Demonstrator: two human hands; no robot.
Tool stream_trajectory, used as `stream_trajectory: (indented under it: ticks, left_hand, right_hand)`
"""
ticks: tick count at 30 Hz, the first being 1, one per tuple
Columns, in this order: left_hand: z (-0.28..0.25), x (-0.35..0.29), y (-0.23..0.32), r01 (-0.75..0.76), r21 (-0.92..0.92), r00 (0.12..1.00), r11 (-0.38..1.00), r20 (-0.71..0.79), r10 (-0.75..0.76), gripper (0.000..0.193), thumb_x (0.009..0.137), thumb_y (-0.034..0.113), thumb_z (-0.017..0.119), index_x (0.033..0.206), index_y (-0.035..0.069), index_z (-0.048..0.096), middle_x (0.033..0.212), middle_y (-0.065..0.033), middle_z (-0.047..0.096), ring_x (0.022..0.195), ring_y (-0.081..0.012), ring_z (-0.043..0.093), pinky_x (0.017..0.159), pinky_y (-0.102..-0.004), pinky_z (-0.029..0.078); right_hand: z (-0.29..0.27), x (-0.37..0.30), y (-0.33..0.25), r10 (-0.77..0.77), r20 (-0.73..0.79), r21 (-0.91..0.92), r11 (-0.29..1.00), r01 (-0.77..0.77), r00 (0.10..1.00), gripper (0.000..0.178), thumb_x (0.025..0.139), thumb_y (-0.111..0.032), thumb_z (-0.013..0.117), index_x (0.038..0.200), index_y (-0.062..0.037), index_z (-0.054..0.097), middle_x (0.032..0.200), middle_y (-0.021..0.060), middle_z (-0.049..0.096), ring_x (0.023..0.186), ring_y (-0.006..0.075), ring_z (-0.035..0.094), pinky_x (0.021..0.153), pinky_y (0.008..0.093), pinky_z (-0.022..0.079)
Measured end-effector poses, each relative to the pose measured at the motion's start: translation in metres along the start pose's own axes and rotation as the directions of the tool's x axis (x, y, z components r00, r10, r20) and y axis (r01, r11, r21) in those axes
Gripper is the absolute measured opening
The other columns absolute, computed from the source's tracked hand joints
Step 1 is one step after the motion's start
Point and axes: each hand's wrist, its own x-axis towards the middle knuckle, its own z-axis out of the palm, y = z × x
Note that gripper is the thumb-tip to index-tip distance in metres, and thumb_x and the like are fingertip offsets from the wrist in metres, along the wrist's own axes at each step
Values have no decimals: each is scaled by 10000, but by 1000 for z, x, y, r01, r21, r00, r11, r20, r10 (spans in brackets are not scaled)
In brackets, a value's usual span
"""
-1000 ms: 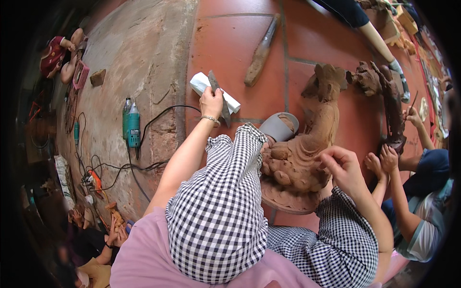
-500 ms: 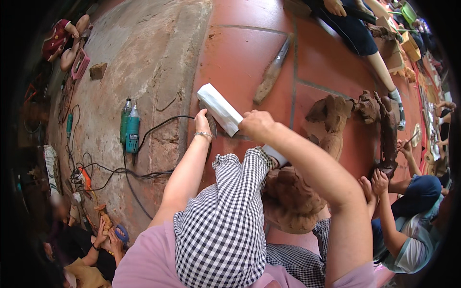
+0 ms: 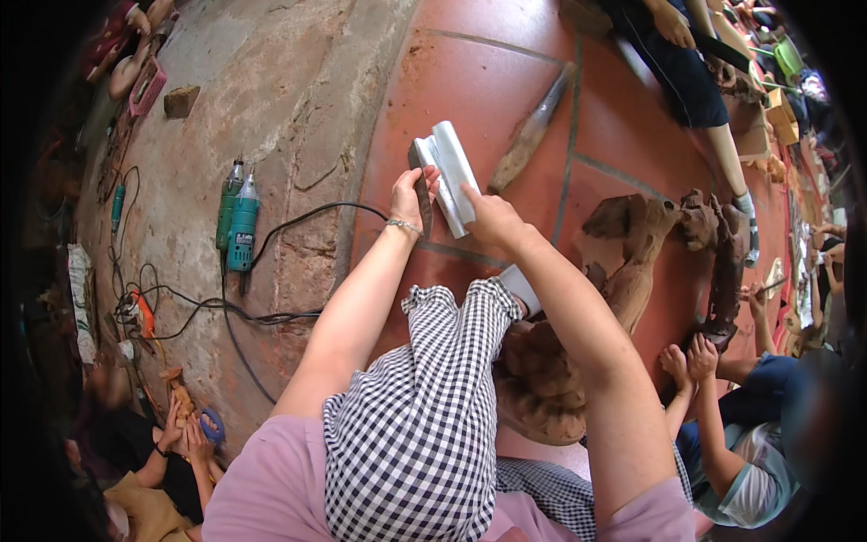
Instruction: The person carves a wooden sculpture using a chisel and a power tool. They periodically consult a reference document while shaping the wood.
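Note:
In front of my knees, both hands hold a folded sheet [image 3: 453, 179], shiny white on one face and dark grey on the other; it looks like sandpaper. My left hand [image 3: 414, 200], with a bracelet at the wrist, grips its dark left edge between thumb and fingers. The fingers of my right hand [image 3: 492, 219] pinch the white panel near its lower right edge. Just beyond lies a long tapered tool [image 3: 533, 135] with a worn, pale end, on the red tiles. Right of my checked trouser leg sits a brown carved wood piece [image 3: 546, 379], partly hidden by my right forearm.
Two green power tools [image 3: 242, 226] with black cords stand on the worn concrete [image 3: 298, 108] at left. More carved wood [image 3: 637, 257] lies on the tiles at right. Other people sit close by: a co-worker's hands [image 3: 700, 357] at right, another's [image 3: 185, 429] at lower left.
The folded sheet has turned more upright and opened somewhat, showing its dark side. My left hand has moved right and up to its left edge; my right hand has shifted slightly right.

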Motion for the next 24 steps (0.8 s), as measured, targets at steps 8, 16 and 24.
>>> stream_trajectory:
  ticks: [8,16,24]
  left_hand:
    - [21,11,-29,-58,265,998,963,14,56,233,965,159,513,1057,-47,572,1073,-144,650,1001,-207,648,871,-320,541]
    - [27,25,-37,5,924,903,382,-168,394,312,840,303,654,778,-2,628,768,-178,666,759,-288,654,728,-428,504]
    - [29,40,-29,-65,971,956,229,-5,293,302,840,304,699,823,6,651,808,-177,697,829,-338,686,755,-428,532]
  right_hand:
    - [0,-5,22,14,-229,-239,969,-70,973,455,835,-298,729,1185,-54,571,1019,170,699,1003,343,660,823,444,541]
    - [14,6,31,85,-388,-132,980,-147,918,519,845,-158,601,1333,-56,456,833,195,705,780,376,694,705,490,550]
    - [11,-1,48,245,-408,11,965,-263,879,793,867,-160,561,1547,-143,154,848,224,700,778,394,693,725,505,538]
